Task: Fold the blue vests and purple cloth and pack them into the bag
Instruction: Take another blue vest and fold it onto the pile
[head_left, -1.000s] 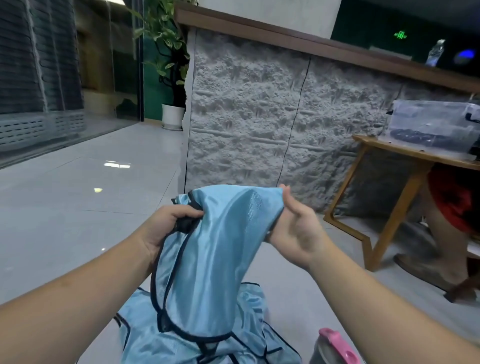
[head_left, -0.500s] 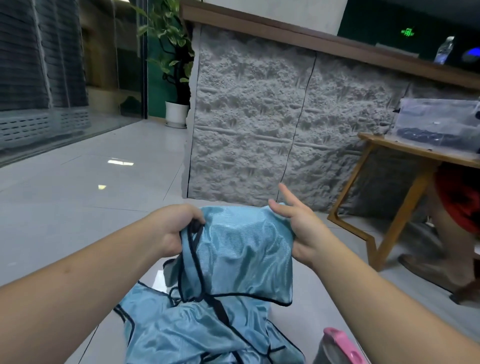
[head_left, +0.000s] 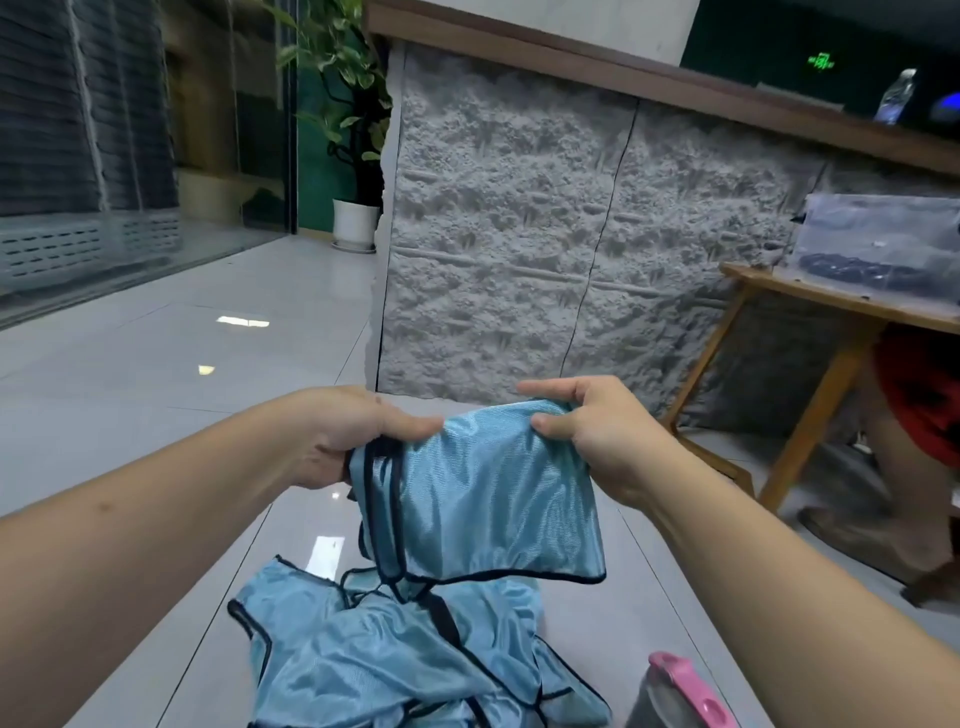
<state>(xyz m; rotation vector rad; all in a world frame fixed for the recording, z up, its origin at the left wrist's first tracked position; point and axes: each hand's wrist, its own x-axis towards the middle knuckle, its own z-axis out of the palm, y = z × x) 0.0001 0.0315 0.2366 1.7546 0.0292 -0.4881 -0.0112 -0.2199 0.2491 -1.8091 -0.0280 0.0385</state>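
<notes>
1. While the left hand (head_left: 337, 441) pinches the folded vest (head_left: 478, 499) at its dark-trimmed corner, thumb on top and fingers curled underneath, the right hand (head_left: 587, 436) pinches the opposite top corner, thumb on the near face, index finger laid along the top edge; both hands have hold of the cloth, neither is open.
2. Held by its two upper corners, the folded vest hangs flat above the pile of vests (head_left: 415, 654); this grip likely keeps the layers aligned so the fold does not slip.
3. It looks shiny, pale blue, fine-meshed, edged in dark binding; it reads as a compact, roughly square packet, with loose straps bunched at the left-hand corner.
4. Below it the pile of vests lies crumpled on the tiled floor (head_left: 156, 395), not yet folded.
5. Right of the pile, a grey and pink object (head_left: 675, 691) shows at the frame's edge; whether it is the bag I cannot tell; no purple cloth is visible.
</notes>
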